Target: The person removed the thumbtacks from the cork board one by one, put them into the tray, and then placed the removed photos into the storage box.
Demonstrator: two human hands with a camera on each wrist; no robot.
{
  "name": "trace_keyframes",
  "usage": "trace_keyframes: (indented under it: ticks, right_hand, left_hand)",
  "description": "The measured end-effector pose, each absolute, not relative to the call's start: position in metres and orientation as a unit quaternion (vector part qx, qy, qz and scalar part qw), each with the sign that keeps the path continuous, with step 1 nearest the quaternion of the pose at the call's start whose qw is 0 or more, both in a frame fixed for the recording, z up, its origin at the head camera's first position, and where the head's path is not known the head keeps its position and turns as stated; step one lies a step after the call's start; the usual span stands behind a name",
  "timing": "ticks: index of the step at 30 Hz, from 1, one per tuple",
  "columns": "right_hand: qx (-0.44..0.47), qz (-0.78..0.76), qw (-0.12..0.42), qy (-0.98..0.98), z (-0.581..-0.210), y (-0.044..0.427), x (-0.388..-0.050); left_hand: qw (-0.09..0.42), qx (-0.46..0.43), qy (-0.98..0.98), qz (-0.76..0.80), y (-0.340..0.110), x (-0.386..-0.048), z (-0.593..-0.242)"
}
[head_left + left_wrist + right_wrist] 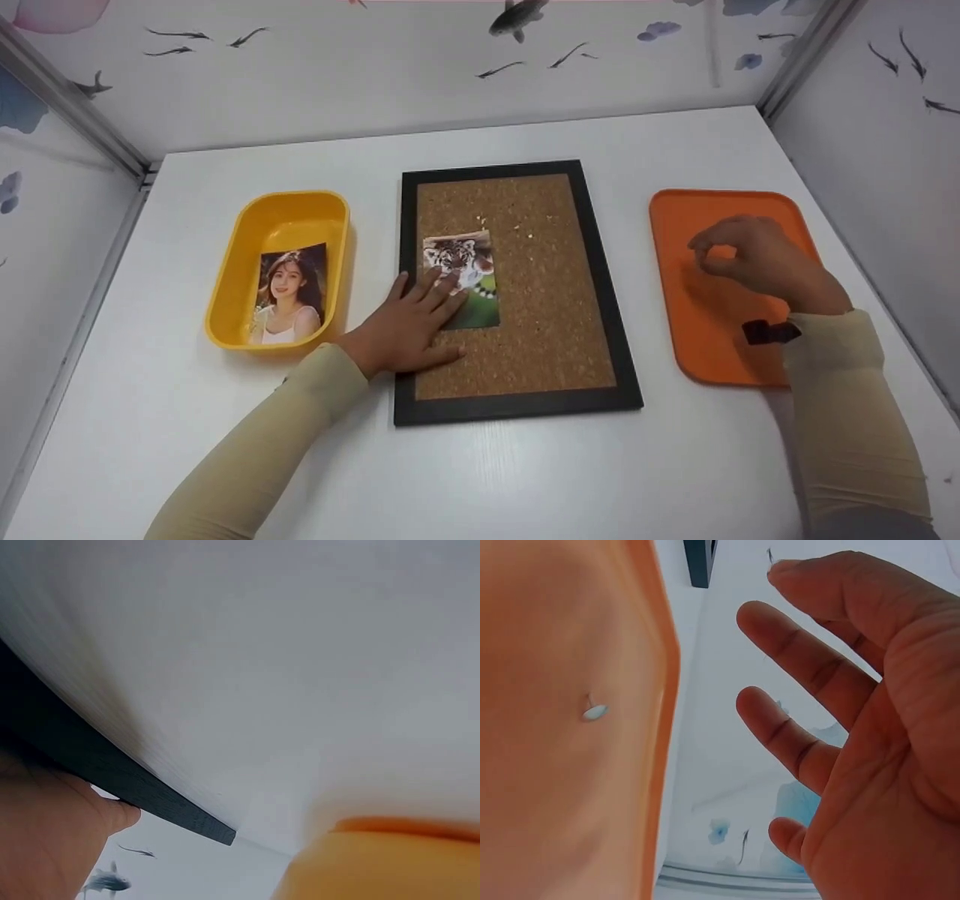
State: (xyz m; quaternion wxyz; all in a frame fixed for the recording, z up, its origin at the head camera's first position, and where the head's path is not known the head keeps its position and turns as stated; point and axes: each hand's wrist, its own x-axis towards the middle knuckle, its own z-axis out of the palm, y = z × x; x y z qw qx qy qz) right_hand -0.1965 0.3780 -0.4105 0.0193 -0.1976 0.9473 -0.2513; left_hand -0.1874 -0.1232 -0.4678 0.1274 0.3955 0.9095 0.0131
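Observation:
A tiger-cub photo point(478, 304) lies on the left part of a black-framed cork board point(547, 322). My left hand point(405, 326) rests flat across the photo's lower left and the frame, fingers spread. Over the orange tray point(701, 352), my right hand point(761, 259) is raised with thumb and index tip together. They appear to pinch a thumbtack, mostly hidden; a thin dark point shows beside the thumb tip in the right wrist view. The other fingers stand apart. A white-headed thumbtack point(595, 712) lies in the tray, pin upward.
Left of the board stands a yellow tray point(217, 315) holding a portrait photo of a person point(289, 296). Small bright specks point(481, 220) show on the cork above the tiger photo. Printed panels point(420, 82) enclose the white table point(480, 480) at the back and sides.

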Motion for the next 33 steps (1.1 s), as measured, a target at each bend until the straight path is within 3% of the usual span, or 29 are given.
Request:
trace_keyframes:
  ticks: [10,33]
  right_hand:
    - [-0.123,-0.26,0.05,0.957,-0.429,0.393,-0.201]
    - [-0.068,-0.31,0.113,0.942,-0.441,0.411,-0.204]
  left_hand:
    - [0.132,0.392,0.91,0.006,-0.122,-0.187,-0.467]
    - [0.122,0.395,0.911,0.016,-0.123,-0.187,-0.469]
